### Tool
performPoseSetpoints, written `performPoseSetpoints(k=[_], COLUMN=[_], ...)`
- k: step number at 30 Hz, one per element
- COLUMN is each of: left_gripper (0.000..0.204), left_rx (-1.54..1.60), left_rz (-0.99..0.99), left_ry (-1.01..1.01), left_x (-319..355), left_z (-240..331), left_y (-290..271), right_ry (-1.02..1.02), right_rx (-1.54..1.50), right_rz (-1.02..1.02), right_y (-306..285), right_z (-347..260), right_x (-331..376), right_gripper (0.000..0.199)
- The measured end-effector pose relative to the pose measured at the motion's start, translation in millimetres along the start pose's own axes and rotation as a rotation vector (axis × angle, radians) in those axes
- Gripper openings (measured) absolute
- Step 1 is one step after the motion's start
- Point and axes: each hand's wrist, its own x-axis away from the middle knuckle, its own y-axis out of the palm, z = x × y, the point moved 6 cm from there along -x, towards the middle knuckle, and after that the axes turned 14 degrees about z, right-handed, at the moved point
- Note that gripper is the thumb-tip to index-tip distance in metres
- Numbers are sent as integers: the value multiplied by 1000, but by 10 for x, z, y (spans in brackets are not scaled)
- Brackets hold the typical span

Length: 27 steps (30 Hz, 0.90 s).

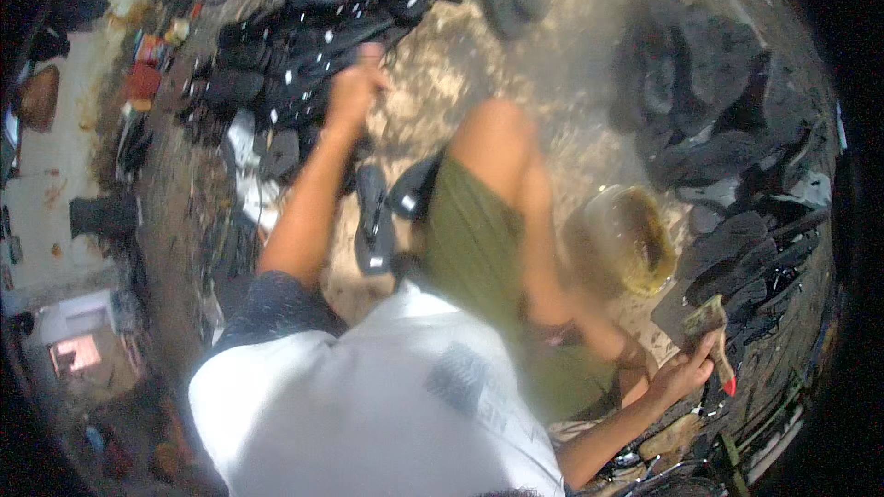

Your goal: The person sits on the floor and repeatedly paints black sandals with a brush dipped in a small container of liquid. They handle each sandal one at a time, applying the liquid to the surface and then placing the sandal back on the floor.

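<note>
The right hand (pixel 686 370) grips a pale, flat, red-tipped brush (pixel 722 357) beside dark grey, sole-shaped pieces (pixel 732 248); the left hand (pixel 354 97) (blurred, its grip impossible to tell) is near black, sole-shaped pieces (pixel 304 60).

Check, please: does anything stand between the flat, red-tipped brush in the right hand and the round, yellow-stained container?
Nothing upright is visible between the brush in the right hand and the container; only flat, dark-grey pieces lie low there.
</note>
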Motion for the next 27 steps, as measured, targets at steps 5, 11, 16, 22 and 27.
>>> performPoseSetpoints(k=[5,11,16,22,27], left_gripper=[31,50,41,25,29], left_rx=[-268,-554,-140,-667,-608], left_rz=[230,-183,-628,-112,-171], left_ry=[9,270,165,760,1209], left_x=[592,1446,992,279,845], left_z=[-1007,-937,-928,643,1566], left_y=[-1284,141,699,-594,-282], right_ry=[-38,-106,-273,-701,-725], right_rx=[-130,100,537,458,481], right_rz=[-256,-415,-521,-713,-627], right_y=[482,880,1045,1590,1602], right_z=[-124,-202,-2,379,346], right_x=[58,416,529,664,629], right_gripper=[29,40,43,30,31])
